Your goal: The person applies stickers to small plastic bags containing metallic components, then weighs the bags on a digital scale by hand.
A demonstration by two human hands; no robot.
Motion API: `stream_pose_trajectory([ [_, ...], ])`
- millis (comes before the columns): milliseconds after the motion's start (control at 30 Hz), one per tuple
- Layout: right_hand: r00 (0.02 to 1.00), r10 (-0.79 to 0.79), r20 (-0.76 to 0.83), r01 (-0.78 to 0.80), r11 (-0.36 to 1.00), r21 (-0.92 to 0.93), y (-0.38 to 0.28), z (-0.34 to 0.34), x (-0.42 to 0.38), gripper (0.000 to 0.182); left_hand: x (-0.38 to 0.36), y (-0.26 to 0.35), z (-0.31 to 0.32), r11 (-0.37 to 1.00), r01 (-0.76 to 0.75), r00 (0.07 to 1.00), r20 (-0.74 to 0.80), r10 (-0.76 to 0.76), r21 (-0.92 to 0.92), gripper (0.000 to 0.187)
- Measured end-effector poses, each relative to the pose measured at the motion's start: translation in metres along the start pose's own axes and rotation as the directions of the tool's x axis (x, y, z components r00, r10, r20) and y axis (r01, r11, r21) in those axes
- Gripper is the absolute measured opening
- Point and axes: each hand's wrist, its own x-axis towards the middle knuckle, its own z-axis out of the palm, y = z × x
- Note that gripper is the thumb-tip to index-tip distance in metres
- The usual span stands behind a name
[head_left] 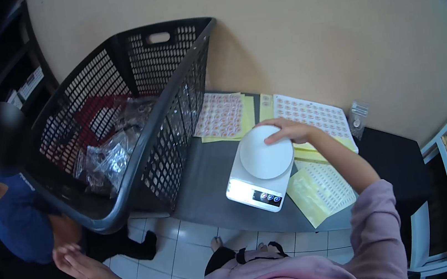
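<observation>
A white digital kitchen scale (238, 190) with a round plate sits on the dark grey table. Its display is lit, too bright to read. My right hand (289, 131) grips the scale's far edge, thumb on the round plate and fingers going behind it, partly hidden. My left hand (85, 266) is out to the left, low beside the black basket (116, 217), close to another person's arm. Its fingers are loosely stretched out, and I see nothing in them.
The basket holds several clear plastic packets (109, 159) and something dark red. Sticker sheets (220, 115) lie by the wall, with more sheets (321, 186) right of the scale. A clear container (358, 117) stands at the back right. Another person in a blue shirt (18, 220) is at left.
</observation>
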Motion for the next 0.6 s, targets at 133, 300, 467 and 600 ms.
stream_pose_trajectory([
  [133, 0.982, 0.093, 0.164, -0.11, 0.989, 0.099, 0.053, 0.013, 0.045, 0.061, 0.062, 0.013, 0.019, 0.993, -0.118, 0.972, 0.209, 0.11, 0.028, 0.027],
  [300, 0.968, 0.139, 0.207, -0.179, 0.966, 0.189, 0.074, 0.02, 0.074, 0.059, 0.156, 0.003, 0.075, 0.93, -0.174, 0.84, 0.542, -0.031, 0.323, 0.028],
  [467, 0.974, 0.109, 0.199, -0.147, 0.972, 0.185, 0.068, 0.029, 0.081, 0.057, 0.211, -0.028, 0.168, 0.837, -0.326, 0.352, 0.878, -0.323, 0.439, 0.025],
  [600, 0.997, 0.066, 0.047, -0.065, 0.997, -0.031, 0.054, 0.039, 0.074, 0.057, 0.208, -0.099, 0.204, 0.598, -0.653, -0.084, 0.74, -0.667, 0.465, 0.036],
])
